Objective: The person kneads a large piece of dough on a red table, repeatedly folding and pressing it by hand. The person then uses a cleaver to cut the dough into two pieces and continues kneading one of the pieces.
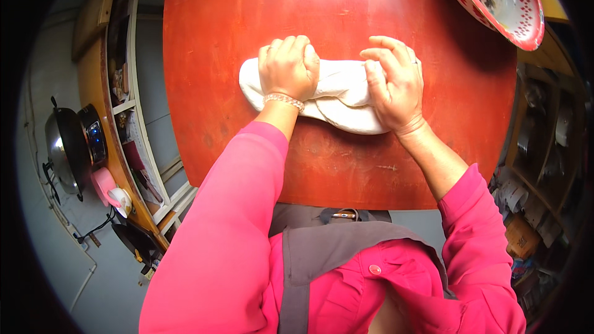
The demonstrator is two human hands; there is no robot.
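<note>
A long white lump of dough lies across the red table, with a fold running along its middle. My left hand is closed and presses down on the dough's left part, its knuckles pointing away from me. At the dough's right end rests my right hand, its fingers bent but apart and raised above the surface. The thumb and palm side of this hand touch the dough. What lies under both palms is hidden.
At the table's far right corner stands a flowered enamel basin with a red rim. On the left are a shelf cabinet, a lidded wok and a pink cup. Crowded shelves stand at the right.
</note>
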